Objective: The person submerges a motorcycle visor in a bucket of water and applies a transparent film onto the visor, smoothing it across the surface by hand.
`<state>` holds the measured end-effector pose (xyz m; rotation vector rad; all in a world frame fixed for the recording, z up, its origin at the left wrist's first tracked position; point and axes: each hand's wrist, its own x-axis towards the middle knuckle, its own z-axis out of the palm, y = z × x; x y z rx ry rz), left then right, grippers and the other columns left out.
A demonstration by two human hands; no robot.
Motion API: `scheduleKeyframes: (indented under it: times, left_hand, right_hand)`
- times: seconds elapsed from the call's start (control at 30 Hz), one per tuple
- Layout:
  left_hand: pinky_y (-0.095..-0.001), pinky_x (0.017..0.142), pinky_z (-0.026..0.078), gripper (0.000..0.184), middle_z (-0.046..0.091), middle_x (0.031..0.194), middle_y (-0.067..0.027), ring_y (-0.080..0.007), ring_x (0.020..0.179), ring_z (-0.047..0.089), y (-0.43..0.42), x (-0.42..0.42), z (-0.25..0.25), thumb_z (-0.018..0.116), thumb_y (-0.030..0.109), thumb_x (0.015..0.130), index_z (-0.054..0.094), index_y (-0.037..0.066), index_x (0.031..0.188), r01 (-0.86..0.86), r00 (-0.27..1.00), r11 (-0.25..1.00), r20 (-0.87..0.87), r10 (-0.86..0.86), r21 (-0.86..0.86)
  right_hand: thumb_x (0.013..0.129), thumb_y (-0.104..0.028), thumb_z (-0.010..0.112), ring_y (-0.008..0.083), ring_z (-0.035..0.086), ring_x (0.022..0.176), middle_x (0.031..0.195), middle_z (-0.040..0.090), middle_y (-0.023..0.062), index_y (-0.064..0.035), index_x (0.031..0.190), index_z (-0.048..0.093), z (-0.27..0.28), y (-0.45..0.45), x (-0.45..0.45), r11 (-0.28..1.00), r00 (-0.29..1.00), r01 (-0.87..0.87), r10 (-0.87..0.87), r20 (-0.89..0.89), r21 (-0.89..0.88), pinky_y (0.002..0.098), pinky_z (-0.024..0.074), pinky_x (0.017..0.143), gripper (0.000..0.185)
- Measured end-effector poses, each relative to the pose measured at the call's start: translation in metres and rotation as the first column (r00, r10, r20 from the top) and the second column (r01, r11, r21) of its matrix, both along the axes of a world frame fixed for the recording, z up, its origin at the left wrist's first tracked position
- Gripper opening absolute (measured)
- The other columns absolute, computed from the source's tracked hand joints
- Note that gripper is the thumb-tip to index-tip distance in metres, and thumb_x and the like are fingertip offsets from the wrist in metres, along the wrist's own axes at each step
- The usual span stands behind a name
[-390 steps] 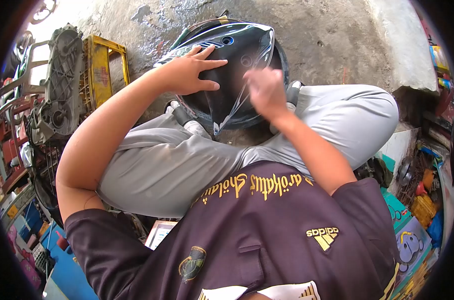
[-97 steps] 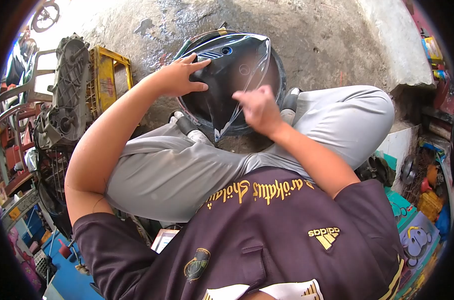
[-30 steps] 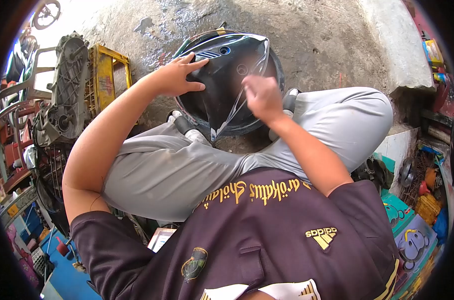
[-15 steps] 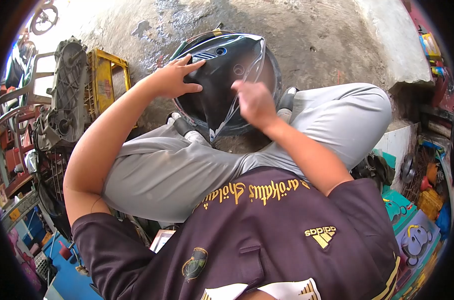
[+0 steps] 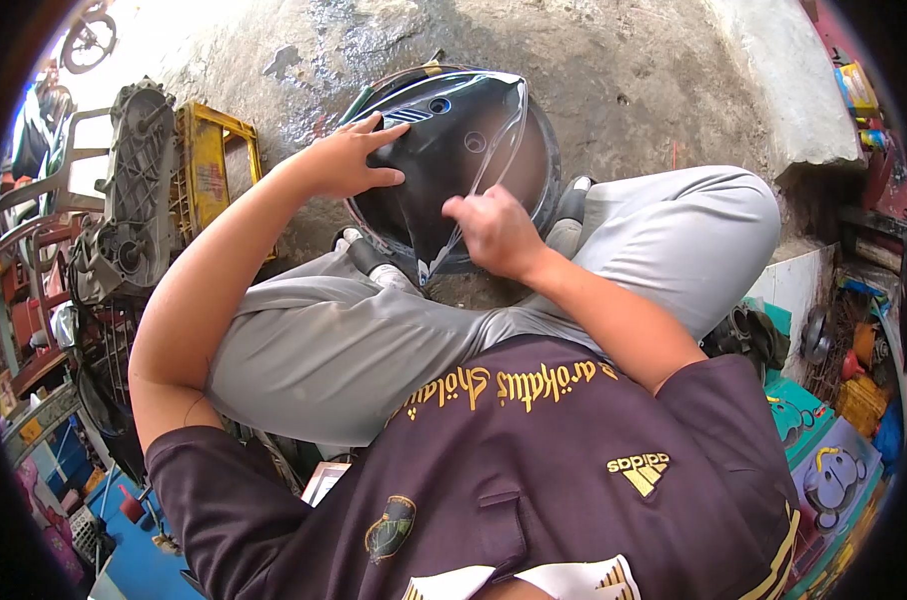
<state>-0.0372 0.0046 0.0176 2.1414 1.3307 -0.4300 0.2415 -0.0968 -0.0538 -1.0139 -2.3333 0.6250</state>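
Observation:
A dark, glossy moulded panel, which looks like a motorcycle body panel, lies over a round black basin or rim between my feet. It has a round hole, blue-edged slots and a clear, shiny strip down its right side. My left hand rests on the panel's left part with fingers spread. Over the lower right of the panel, my right hand is closed with the thumb pointing left. What its fingers hold, if anything, is hidden.
On the left stand a greasy engine casing and a yellow crate. Wet concrete stretches beyond the panel. A concrete step is at upper right, with packaged parts at lower right.
My right hand has moved down and slightly left over the panel, towards me. My left hand stays in place, and the panel has barely shifted.

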Motion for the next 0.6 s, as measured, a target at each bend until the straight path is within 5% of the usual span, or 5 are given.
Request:
scheduleKeyframes:
  times: [0.07, 0.3, 0.4, 0.43, 0.6]
  left_hand:
    - [-0.0503, 0.126, 0.031, 0.083, 0.026, 0.171, -0.0289, -0.0463, 0.156, 0.032, 0.001, 0.001, 0.003, 0.069, 0.058, 0.095, 0.036, 0.033, 0.166, -0.018, 1.000, 1.000, 0.006, 0.018, -0.020]
    - [-0.0508, 0.126, 0.032, 0.082, 0.027, 0.170, -0.0297, -0.0464, 0.155, 0.034, -0.003, -0.001, 0.001, 0.070, 0.057, 0.095, 0.038, 0.032, 0.166, -0.006, 1.000, 1.000, 0.014, 0.006, 0.012]
    - [-0.0505, 0.126, 0.032, 0.081, 0.027, 0.170, -0.0295, -0.0463, 0.155, 0.034, 0.001, 0.001, 0.003, 0.069, 0.058, 0.095, 0.038, 0.032, 0.166, -0.008, 1.000, 1.000, 0.010, 0.008, -0.005]
    - [-0.0503, 0.126, 0.032, 0.081, 0.026, 0.171, -0.0293, -0.0460, 0.156, 0.033, 0.002, 0.002, 0.004, 0.069, 0.058, 0.095, 0.037, 0.033, 0.166, -0.015, 1.000, 1.000, 0.006, 0.015, -0.027]
    - [-0.0519, 0.125, 0.032, 0.081, 0.027, 0.170, -0.0298, -0.0465, 0.155, 0.035, 0.000, 0.000, 0.001, 0.068, 0.060, 0.095, 0.037, 0.034, 0.166, -0.020, 0.999, 1.000, 0.026, 0.020, -0.017]
  right_hand:
    - [0.081, 0.001, 0.068, 0.0343, 0.067, 0.077, 0.087, 0.071, 0.0085, -0.0114, 0.107, 0.067, 0.005, 0.002, 0.000, 0.998, 0.998, -0.063, 0.063, 0.007, -0.005, 0.0437, 0.0490, 0.078, 0.028]
    - [0.086, -0.001, 0.062, 0.0298, 0.070, 0.081, 0.084, 0.071, 0.0096, -0.0098, 0.108, 0.067, -0.005, 0.042, 0.014, 0.929, 0.935, 0.352, -0.343, -0.093, 0.114, 0.0450, 0.0469, 0.076, 0.024]
    - [0.084, 0.002, 0.060, 0.0301, 0.067, 0.076, 0.081, 0.068, 0.0081, -0.0082, 0.106, 0.067, 0.000, -0.002, -0.004, 0.997, 0.997, -0.016, 0.009, 0.082, 0.081, 0.0417, 0.0454, 0.077, 0.025]
    - [0.083, 0.002, 0.063, 0.0294, 0.066, 0.073, 0.079, 0.066, 0.0075, -0.0089, 0.108, 0.066, 0.001, -0.006, -0.004, 0.998, 0.999, -0.036, 0.037, -0.004, 0.055, 0.0410, 0.0455, 0.077, 0.028]
    - [0.088, -0.002, 0.068, 0.0356, 0.065, 0.070, 0.077, 0.069, 0.0097, -0.0133, 0.117, 0.064, 0.016, 0.043, 0.014, 0.947, 0.937, 0.317, -0.322, -0.133, -0.062, 0.0485, 0.0492, 0.073, 0.031]
